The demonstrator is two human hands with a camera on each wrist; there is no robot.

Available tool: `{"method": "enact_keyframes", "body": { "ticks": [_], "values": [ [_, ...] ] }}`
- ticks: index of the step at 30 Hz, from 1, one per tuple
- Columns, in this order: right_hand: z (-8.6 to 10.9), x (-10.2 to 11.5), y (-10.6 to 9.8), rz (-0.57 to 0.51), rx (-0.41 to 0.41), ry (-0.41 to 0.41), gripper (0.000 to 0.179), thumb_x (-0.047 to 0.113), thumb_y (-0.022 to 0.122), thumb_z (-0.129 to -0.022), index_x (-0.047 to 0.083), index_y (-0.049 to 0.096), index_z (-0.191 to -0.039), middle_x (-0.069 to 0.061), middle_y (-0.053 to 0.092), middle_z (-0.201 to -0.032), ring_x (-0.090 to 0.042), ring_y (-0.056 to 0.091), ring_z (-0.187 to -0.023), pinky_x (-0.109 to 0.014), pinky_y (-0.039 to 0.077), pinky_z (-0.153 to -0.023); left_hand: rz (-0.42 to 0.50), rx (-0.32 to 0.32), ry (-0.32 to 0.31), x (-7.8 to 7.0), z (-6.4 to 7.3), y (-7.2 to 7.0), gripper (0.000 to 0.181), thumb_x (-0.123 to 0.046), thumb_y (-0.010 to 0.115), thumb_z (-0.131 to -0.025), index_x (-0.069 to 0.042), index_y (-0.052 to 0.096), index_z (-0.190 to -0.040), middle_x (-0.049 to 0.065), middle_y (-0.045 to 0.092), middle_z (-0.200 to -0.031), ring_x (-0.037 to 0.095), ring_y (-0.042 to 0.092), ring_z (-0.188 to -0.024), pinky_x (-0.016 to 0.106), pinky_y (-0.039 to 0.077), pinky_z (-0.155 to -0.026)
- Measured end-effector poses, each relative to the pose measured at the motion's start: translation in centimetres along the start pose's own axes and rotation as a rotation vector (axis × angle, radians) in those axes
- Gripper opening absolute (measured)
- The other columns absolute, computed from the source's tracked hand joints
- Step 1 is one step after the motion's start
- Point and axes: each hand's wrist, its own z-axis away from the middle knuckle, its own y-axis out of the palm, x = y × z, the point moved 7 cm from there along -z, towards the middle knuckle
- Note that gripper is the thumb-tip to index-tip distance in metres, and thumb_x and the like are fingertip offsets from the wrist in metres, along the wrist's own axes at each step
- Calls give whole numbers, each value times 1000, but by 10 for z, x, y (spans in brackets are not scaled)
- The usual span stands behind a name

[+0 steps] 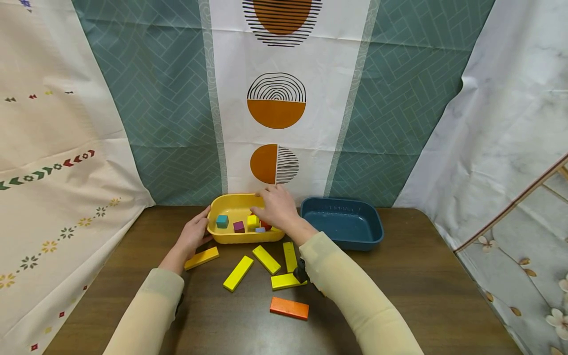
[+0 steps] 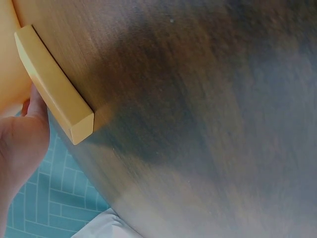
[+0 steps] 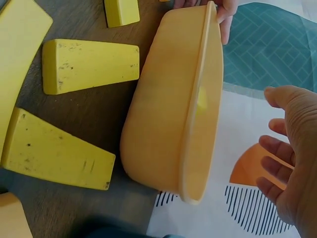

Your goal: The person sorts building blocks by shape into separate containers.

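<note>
A yellow plastic tub (image 1: 246,238) stands at the back of the table. At its left end my left hand (image 1: 194,235) grips the rim, with fingers over the edge in the right wrist view. Over the tub's right part hovers my right hand (image 1: 279,206), fingers spread and slightly bent, holding nothing (image 3: 297,148). Inside the tub lie a teal cube (image 1: 222,221), a purple cube (image 1: 238,227), a yellow cube (image 1: 253,222) and a red piece (image 1: 265,225), partly hidden by the right hand. A yellow-orange block (image 2: 54,79) lies just beside the left hand.
A dark blue tub (image 1: 379,231) stands right of the yellow one. Several long yellow blocks (image 1: 238,273) lie on the wooden table (image 1: 421,286) in front of the tubs. Nearer the front lies an orange block (image 1: 289,308). A patterned cloth (image 1: 177,98) hangs behind.
</note>
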Motion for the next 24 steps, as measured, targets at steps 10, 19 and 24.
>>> {"method": "enact_keyframes", "body": {
  "ticks": [10,19,24],
  "values": [
    [12,-22,-10,-41,-9,23,46,47,65,-98,20,67,-135,-1,62,-134,-23,51,-118,-39,47,-99,-10,-7,-7,0,-1,0,57,-22,30,-110,-30,16,-165,10,11,-171,39,32,-147,55,37,-113],
    [25,-33,-28,-61,-54,-22,44,45,65,-99,21,67,-136,-1,63,-131,-24,51,-120,-41,46,-101,-25,-7,-14,-2,0,0,57,-22,30,-110,-31,14,-165,10,11,-171,40,33,-147,55,36,-113],
    [35,-41,-37,-92,-73,-40,44,43,66,-99,19,67,-135,-2,64,-132,-26,51,-122,-44,45,-103,-24,-9,-19,-1,0,1,57,-22,30,-110,-31,14,-165,10,10,-171,40,33,-147,54,36,-113]
  ]
}}
